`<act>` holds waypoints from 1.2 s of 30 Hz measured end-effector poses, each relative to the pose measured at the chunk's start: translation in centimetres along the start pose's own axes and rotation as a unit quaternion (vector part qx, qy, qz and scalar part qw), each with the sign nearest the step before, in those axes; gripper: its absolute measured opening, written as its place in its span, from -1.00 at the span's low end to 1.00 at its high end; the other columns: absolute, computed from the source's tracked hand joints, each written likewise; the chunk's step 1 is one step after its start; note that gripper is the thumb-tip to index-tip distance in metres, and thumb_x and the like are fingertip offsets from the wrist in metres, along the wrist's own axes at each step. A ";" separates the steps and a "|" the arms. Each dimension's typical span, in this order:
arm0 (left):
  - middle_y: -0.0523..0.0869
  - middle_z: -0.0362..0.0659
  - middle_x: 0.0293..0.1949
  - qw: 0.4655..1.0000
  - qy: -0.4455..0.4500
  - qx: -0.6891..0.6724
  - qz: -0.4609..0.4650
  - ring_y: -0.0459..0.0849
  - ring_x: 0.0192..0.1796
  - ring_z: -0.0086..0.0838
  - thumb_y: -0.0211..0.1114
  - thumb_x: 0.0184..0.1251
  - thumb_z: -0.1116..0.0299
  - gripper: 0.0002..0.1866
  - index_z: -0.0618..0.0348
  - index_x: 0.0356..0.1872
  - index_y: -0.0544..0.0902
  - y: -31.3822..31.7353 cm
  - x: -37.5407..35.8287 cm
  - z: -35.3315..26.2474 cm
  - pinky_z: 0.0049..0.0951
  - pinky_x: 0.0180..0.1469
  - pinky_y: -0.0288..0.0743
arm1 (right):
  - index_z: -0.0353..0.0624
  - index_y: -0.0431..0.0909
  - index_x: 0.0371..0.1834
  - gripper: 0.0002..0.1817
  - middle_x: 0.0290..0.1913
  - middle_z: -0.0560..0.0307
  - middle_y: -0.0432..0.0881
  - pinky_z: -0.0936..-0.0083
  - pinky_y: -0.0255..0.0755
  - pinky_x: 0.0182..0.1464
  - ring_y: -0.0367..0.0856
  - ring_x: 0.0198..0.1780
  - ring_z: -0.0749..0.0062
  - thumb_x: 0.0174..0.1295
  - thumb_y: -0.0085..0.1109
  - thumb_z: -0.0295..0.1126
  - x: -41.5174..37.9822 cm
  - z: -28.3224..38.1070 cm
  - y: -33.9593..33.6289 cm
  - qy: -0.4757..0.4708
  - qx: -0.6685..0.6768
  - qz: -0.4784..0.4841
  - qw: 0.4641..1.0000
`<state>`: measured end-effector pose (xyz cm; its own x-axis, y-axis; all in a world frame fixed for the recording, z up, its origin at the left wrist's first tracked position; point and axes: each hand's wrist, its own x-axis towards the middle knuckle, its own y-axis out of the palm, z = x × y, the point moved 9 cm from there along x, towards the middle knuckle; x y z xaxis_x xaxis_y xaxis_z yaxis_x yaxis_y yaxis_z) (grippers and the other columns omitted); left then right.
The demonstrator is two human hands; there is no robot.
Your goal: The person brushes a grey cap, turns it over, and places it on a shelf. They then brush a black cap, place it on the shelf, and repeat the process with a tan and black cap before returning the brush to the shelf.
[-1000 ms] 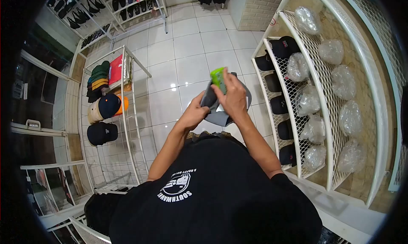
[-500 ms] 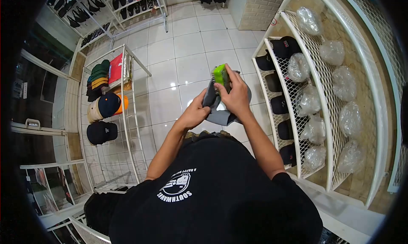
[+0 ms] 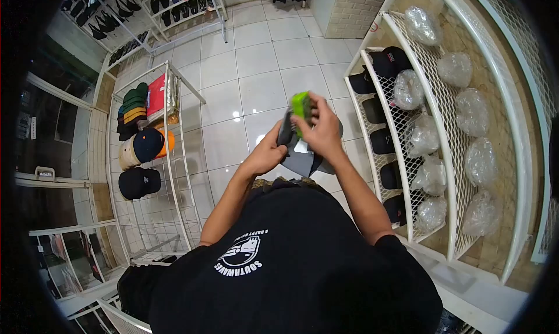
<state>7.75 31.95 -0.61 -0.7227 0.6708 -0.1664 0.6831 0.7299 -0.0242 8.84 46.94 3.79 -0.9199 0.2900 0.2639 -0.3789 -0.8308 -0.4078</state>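
Note:
A grey cap (image 3: 300, 162) is held up in front of my waist, its inside partly showing with a pale label. My left hand (image 3: 269, 153) is closed on the cap's left edge, thumb over the fabric. In my right hand (image 3: 322, 129) is a bright green brush (image 3: 301, 105), gripped between thumb and fingers, its bristle side toward the cap. The brush overlaps the cap's far edge and looks slightly blurred. Part of the cap is hidden behind my right hand and wrist.
On the left, a white wire rack (image 3: 185, 153) bears stacked caps, a black cap (image 3: 140, 182) and a red package (image 3: 157, 95). White mesh shelves (image 3: 437, 121) at right hold dark caps and clear plastic-wrapped bundles (image 3: 471, 112). Shoe racks (image 3: 186, 8) stand at the back.
My right hand has shifted the brush slightly, and its fingers are more curled around it. The cap has turned a little, showing more of its lower part. My left hand stays nearly in place.

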 end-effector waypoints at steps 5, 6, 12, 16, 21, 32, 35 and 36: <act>0.58 -0.16 0.08 0.998 -0.056 -0.003 -0.004 0.54 -0.03 -0.59 0.03 0.21 0.74 -0.21 0.21 0.56 0.18 1.0 0.1 1.7 -0.56 -0.01 0.46 | -0.32 0.39 0.38 -0.24 0.12 -0.21 0.64 0.35 0.70 -0.02 0.74 0.02 0.20 0.15 0.54 -0.31 -1.2 2.3 0.1 -0.035 -0.092 -0.046 0.994; 0.59 -0.16 0.07 0.997 -0.079 0.012 -0.008 0.56 -0.02 -0.57 0.02 0.20 0.75 -0.20 0.22 0.56 0.17 0.7 -0.1 1.3 -0.55 0.01 0.47 | -0.31 0.40 0.38 -0.24 0.13 -0.20 0.63 0.31 0.69 -0.03 0.74 -0.01 0.18 0.15 0.53 -0.28 -1.4 2.0 0.6 -0.029 -0.038 -0.029 0.998; 0.58 -0.16 0.06 1.000 -0.002 -0.011 0.018 0.57 -0.10 -0.58 0.00 0.17 0.75 -0.20 0.23 0.55 0.22 1.8 0.4 0.1 -0.57 -0.08 0.48 | -0.28 0.45 0.30 -0.26 0.05 -0.19 0.66 0.26 0.63 -0.08 0.76 -0.13 0.06 0.11 0.55 -0.15 0.8 0.6 -2.1 -0.035 -0.162 -0.123 0.978; 0.62 -0.08 0.05 1.000 0.008 0.022 -0.010 0.58 -0.07 -0.50 -0.02 0.15 0.72 -0.22 0.24 0.53 0.26 1.0 0.4 0.5 -0.54 -0.04 0.49 | -0.27 0.45 0.26 -0.21 -0.02 -0.18 0.69 0.23 0.61 -0.08 0.77 -0.15 0.08 0.05 0.58 -0.05 0.7 -0.8 -2.7 -0.009 -0.187 -0.135 0.973; 0.64 0.00 0.05 0.999 0.038 0.027 -0.027 0.60 -0.11 -0.45 -0.01 0.13 0.69 -0.23 0.24 0.51 0.29 1.3 0.4 -0.2 -0.52 -0.09 0.50 | -0.30 0.49 0.19 -0.21 -0.06 -0.19 0.70 0.23 0.61 -0.11 0.77 -0.17 0.08 0.00 0.62 -0.06 0.4 -1.2 -2.8 0.026 -0.134 -0.129 0.982; 0.64 -0.08 0.06 0.976 -0.081 -0.165 -0.113 0.64 -0.06 -0.46 0.04 0.16 0.71 -0.27 0.23 0.47 0.33 0.5 -0.7 3.0 -0.48 0.01 0.52 | -0.33 0.52 0.29 -0.22 0.19 -0.11 0.66 0.28 0.54 0.23 0.65 0.19 0.20 -0.02 0.66 -0.31 0.6 -6.5 -7.5 0.074 0.263 -0.054 0.960; 0.64 -0.09 0.06 0.971 -0.060 -0.207 -0.100 0.64 -0.05 -0.46 0.06 0.16 0.74 -0.28 0.23 0.45 0.35 1.0 -0.7 3.2 -0.48 0.04 0.51 | -0.35 0.60 0.20 -0.32 0.31 -0.14 0.57 0.32 0.40 0.38 0.53 0.35 0.18 -0.01 0.65 -0.34 -0.1 -6.3 -6.6 -0.002 0.204 0.036 0.978; 0.65 -0.11 0.03 0.972 -0.047 -0.214 -0.085 0.65 -0.04 -0.48 0.11 0.15 0.73 -0.30 0.25 0.43 0.37 1.4 -0.6 2.6 -0.49 0.02 0.53 | -0.33 0.65 0.13 -0.34 0.35 -0.17 0.52 0.35 0.27 0.46 0.44 0.44 0.19 -0.07 0.69 -0.33 0.0 -5.7 -6.0 -0.012 0.134 0.069 0.989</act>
<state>9.42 32.20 -3.08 -0.7948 0.5349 -0.2866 0.4336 0.8310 0.3486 10.52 54.67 1.27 -0.9570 0.1571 0.2439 -0.2072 -0.9585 -0.1957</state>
